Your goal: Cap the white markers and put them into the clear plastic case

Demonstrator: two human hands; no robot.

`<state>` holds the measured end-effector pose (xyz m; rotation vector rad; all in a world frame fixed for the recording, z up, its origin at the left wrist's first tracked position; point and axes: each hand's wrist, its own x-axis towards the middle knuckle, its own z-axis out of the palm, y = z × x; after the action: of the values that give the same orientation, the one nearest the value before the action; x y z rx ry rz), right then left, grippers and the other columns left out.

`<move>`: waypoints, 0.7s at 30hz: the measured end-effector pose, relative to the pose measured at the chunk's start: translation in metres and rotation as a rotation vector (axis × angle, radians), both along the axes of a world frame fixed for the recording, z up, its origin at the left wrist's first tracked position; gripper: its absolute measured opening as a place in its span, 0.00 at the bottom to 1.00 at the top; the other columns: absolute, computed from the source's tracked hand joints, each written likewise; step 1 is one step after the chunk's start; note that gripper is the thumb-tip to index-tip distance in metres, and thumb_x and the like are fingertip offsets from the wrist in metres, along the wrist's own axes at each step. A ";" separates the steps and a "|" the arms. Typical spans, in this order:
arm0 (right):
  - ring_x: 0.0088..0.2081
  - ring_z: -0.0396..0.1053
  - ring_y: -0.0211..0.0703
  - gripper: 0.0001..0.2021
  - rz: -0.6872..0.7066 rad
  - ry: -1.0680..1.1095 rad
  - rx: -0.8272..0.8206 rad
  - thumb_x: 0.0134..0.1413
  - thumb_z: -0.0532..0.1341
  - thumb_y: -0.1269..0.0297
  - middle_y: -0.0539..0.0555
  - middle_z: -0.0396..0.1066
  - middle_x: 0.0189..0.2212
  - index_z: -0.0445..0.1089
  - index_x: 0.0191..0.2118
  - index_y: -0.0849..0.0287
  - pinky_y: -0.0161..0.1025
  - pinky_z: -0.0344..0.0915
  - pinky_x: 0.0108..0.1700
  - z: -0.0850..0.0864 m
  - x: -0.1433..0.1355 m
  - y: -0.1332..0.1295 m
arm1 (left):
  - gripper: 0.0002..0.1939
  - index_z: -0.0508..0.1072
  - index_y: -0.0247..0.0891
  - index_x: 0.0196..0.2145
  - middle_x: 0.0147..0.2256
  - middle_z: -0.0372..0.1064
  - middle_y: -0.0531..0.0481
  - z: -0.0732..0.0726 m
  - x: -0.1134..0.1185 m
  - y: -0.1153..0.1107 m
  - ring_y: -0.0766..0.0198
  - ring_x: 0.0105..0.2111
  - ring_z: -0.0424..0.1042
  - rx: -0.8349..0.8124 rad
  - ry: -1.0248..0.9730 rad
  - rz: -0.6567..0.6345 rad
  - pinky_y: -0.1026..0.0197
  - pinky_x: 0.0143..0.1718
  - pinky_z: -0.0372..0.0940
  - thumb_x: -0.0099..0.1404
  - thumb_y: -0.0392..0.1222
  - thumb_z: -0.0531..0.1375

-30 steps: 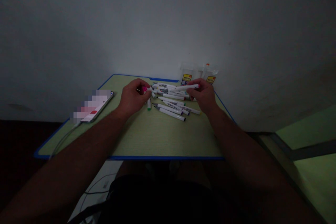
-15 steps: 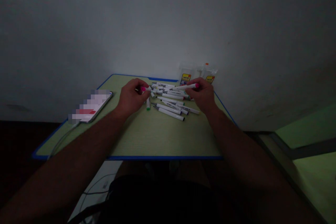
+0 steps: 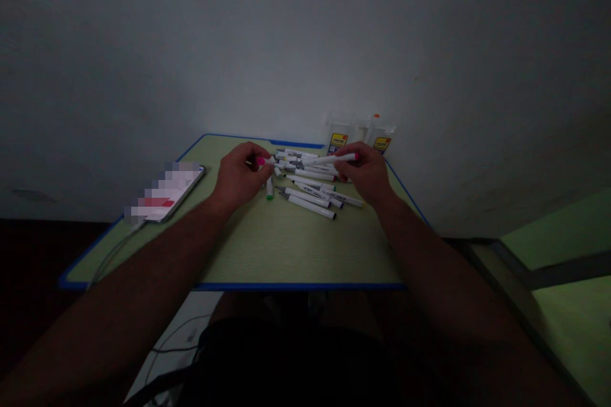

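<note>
My right hand [image 3: 365,168] is closed on a white marker [image 3: 327,159] with a pink end. It lies nearly level above the pile, its tip pointing left toward my other hand. Between thumb and fingertips, my left hand [image 3: 241,172] pinches a short marker cap [image 3: 261,161] with a pink end; part of it is hidden by the fingers. Under and between both hands, several white markers [image 3: 311,206] with variously coloured ends lie loose on the table [image 3: 286,254]. A green-ended marker [image 3: 269,191] sits just below my left fingertips.
A phone [image 3: 167,197] with a cable plugged in rests at the table's left side. Clear holders with yellow labels [image 3: 338,142] stand at the back right against the wall [image 3: 286,44]; one marker with an orange end [image 3: 376,116] stands upright there. Blue trim edges the table.
The marker in my right hand has shifted slightly left, bringing its tip nearer to my left hand. My left hand has barely moved.
</note>
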<state>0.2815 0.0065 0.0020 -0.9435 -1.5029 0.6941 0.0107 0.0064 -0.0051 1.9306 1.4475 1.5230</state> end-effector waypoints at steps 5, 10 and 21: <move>0.19 0.65 0.33 0.08 0.001 -0.012 0.008 0.45 0.69 0.66 0.42 0.68 0.18 0.74 0.34 0.54 0.33 0.64 0.22 0.000 0.001 0.001 | 0.08 0.76 0.40 0.34 0.28 0.70 0.54 -0.002 -0.001 0.002 0.65 0.27 0.65 0.013 0.017 0.001 0.60 0.31 0.61 0.54 0.36 0.67; 0.19 0.64 0.32 0.08 0.004 -0.007 0.004 0.45 0.70 0.65 0.42 0.67 0.19 0.74 0.34 0.53 0.33 0.64 0.22 0.000 0.001 0.001 | 0.08 0.77 0.39 0.35 0.28 0.70 0.54 -0.003 -0.001 0.003 0.65 0.27 0.65 -0.004 -0.008 -0.008 0.61 0.31 0.60 0.54 0.37 0.67; 0.20 0.71 0.35 0.11 0.072 0.098 -0.083 0.47 0.73 0.59 0.44 0.72 0.19 0.75 0.35 0.54 0.34 0.70 0.23 0.004 -0.001 -0.004 | 0.10 0.76 0.38 0.35 0.26 0.73 0.52 -0.006 -0.002 0.009 0.64 0.26 0.70 -0.143 -0.286 -0.189 0.61 0.28 0.65 0.54 0.38 0.70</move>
<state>0.2808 0.0026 0.0060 -0.9075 -1.4362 0.8486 0.0087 0.0151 -0.0107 1.6375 1.1827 1.4932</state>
